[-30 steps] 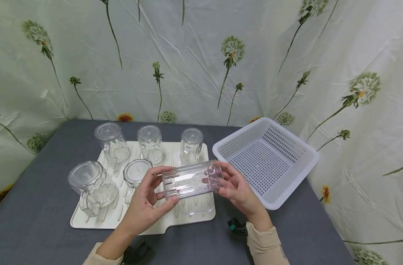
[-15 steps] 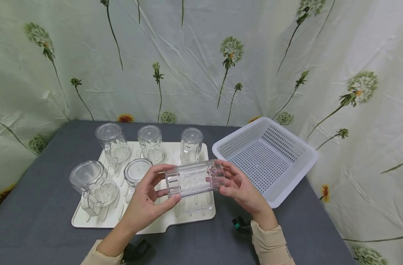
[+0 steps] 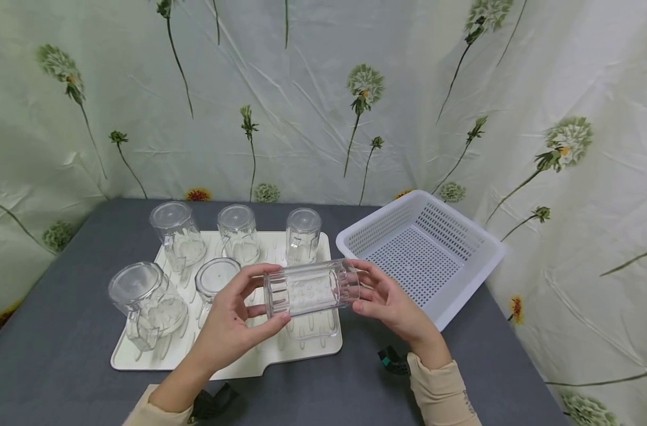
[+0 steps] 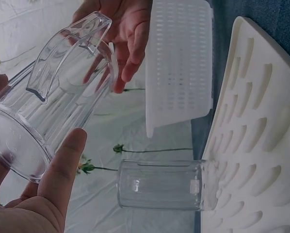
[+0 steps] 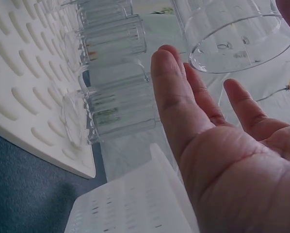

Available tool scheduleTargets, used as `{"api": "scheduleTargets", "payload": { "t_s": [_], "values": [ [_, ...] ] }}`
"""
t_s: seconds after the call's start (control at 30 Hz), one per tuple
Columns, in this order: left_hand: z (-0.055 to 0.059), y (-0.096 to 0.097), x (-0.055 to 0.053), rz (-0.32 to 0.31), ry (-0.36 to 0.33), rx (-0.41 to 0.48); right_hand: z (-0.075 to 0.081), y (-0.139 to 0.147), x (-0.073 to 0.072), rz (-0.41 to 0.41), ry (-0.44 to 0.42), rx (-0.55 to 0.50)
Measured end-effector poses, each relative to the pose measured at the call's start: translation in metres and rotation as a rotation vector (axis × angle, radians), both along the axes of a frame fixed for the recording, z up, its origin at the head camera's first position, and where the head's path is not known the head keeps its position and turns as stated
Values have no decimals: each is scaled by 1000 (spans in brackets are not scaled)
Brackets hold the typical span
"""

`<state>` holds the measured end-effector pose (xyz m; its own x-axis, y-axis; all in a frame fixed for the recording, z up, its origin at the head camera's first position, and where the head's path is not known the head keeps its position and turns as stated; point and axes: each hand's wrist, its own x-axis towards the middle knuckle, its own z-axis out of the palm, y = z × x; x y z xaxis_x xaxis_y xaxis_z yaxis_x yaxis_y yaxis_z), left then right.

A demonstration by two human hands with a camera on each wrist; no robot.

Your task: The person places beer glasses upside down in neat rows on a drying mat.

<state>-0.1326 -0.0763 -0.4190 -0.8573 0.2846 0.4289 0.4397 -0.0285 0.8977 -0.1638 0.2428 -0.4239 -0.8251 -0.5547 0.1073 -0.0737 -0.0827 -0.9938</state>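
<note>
A clear faceted mug (image 3: 307,290) lies sideways in the air over the right part of the white draining board (image 3: 238,370). My left hand (image 3: 235,322) grips it around the base end, thumb on the near side and fingers on the far side. In the left wrist view, the mug's handle (image 4: 43,73) faces that camera. At the rim end is my right hand (image 3: 387,302), its fingers extended beside and behind the rim. In the right wrist view, a gap shows between the right thumb (image 5: 167,77) and the mug's rim (image 5: 242,68).
Several clear mugs stand upside down on the ridged board, among them one at the front left (image 3: 148,302) and one at the back right (image 3: 303,234). To the right sits a pale perforated basket (image 3: 464,290). A flowered curtain (image 3: 302,118) hangs behind the dark table (image 3: 52,331).
The mug has turned slightly about its length and shifted a little right, then stayed. My right hand has moved slightly right and down. The head view has tilted a little.
</note>
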Motion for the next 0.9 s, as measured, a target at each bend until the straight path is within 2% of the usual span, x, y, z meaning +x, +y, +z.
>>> {"api": "scheduleTargets", "payload": {
  "t_s": [0.4,0.67,0.9],
  "values": [
    [4,-2,0,60,34,-67,2,8,1,-25,45,12],
    [4,-5,1,138,38,-189,5,14,1,-15,66,-25],
    [6,-4,-1,159,43,-278,10,20,1,5,72,-63]
  ]
}}
